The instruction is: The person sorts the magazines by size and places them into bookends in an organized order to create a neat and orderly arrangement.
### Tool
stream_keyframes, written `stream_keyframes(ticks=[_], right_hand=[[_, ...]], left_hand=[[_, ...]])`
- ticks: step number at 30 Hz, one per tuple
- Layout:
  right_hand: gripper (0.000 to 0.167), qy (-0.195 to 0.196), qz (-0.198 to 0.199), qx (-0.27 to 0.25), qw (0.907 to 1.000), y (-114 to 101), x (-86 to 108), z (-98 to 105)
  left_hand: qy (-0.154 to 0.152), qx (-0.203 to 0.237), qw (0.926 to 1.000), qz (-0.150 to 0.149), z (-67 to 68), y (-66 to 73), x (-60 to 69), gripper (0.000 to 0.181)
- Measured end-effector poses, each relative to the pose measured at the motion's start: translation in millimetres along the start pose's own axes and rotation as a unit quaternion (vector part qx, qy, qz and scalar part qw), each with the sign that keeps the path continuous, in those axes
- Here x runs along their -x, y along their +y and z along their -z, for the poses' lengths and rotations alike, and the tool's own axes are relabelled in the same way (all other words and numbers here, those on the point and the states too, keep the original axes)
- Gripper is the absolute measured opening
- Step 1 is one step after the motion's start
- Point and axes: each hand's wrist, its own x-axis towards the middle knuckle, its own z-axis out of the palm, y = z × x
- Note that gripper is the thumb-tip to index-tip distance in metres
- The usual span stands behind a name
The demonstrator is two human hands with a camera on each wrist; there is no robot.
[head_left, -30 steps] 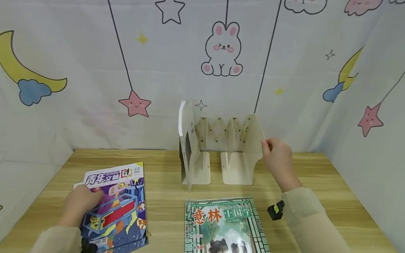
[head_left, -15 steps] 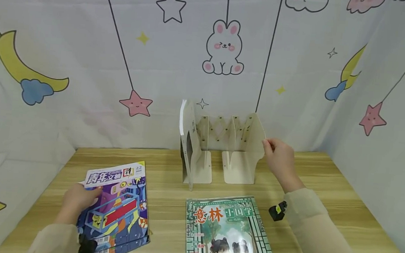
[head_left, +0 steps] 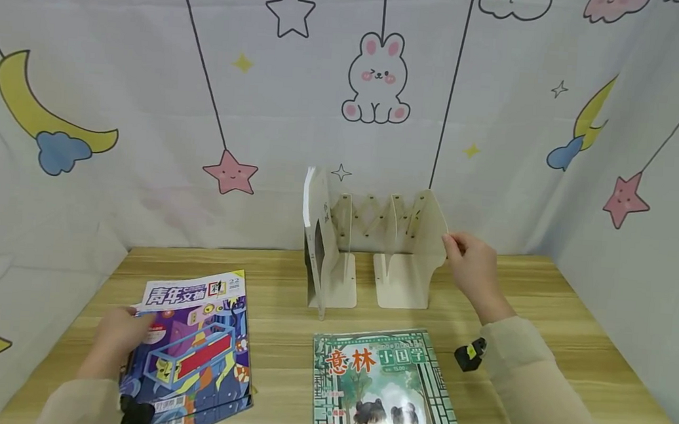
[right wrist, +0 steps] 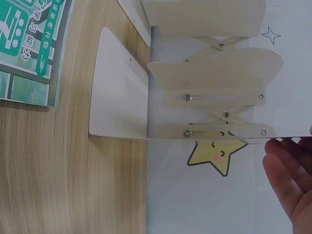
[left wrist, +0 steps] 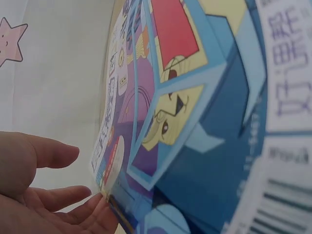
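In the head view, my left hand [head_left: 118,338] is at the left edge of a purple-and-blue magazine [head_left: 203,344], which lies over at least one other. The left wrist view shows its thumb [left wrist: 56,152] apart from the cover, the fingers at the magazine's edge. My right hand [head_left: 471,267] pinches the outer edge of the right end panel of a cream expandable book rack [head_left: 402,282]. From the right wrist view, the panel's edge runs between thumb and fingers [right wrist: 282,170]. A thin white-spined book [head_left: 309,216] stands upright against the rack's left end.
A green magazine [head_left: 384,366] with two drawn figures lies flat at front centre on the wooden table [head_left: 282,359]. Behind the rack hangs a white curtain [head_left: 299,117] with cartoon prints. Small black devices are at both wrists, the right one [head_left: 470,354] showing beside the sleeve.
My left hand has slid left, off the purple magazine's cover towards its left edge. The right hand keeps its pinch on the rack, which has hardly shifted.
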Motion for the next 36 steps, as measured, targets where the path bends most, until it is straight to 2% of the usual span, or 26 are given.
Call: stream_keyframes(ticks=[7, 16, 21, 24, 27, 29, 31, 34, 36], right_hand=[[0.032, -0.005, -0.005, -0.01, 0.9999, 2, -0.3, 1], [0.034, -0.032, 0.004, 0.009, 0.9994, 4, -1.9, 5], [0.034, -0.047, 0.02, 0.027, 0.9983, 4, -3.0, 6], [0.034, -0.054, 0.026, 0.035, 0.9976, 4, -3.4, 7], [0.035, -0.059, 0.03, 0.039, 0.9971, 3, -3.7, 9], [0.034, -0.062, 0.027, 0.038, 0.997, 3, -3.5, 10], [0.034, -0.064, 0.025, 0.038, 0.9969, 3, -3.0, 10], [0.033, -0.065, 0.024, 0.036, 0.9969, 4, -2.7, 10], [0.033, -0.064, 0.025, 0.036, 0.997, 4, -2.8, 10]], left_hand=[[0.01, -0.012, 0.9993, -0.033, 10.3, -2.7, 3.1, 0.056], [0.001, 0.007, 0.9994, -0.035, 17.6, 0.8, 2.6, 0.054], [-0.002, 0.017, 0.9987, -0.049, 19.9, 3.6, 2.5, 0.05], [-0.007, 0.021, 0.9978, -0.063, 18.7, -4.8, -10.9, 0.05], [-0.01, 0.026, 0.9967, -0.077, 10.0, -33.4, -48.8, 0.051], [-0.025, 0.032, 0.9958, -0.082, 12.6, -30.3, -45.0, 0.052], [-0.037, 0.027, 0.9948, -0.091, 17.2, -20.4, -33.2, 0.051], [-0.064, 0.023, 0.9929, -0.098, 30.6, 11.8, 6.9, 0.049], [-0.072, 0.019, 0.9917, -0.105, 31.4, 12.9, 8.1, 0.049]])
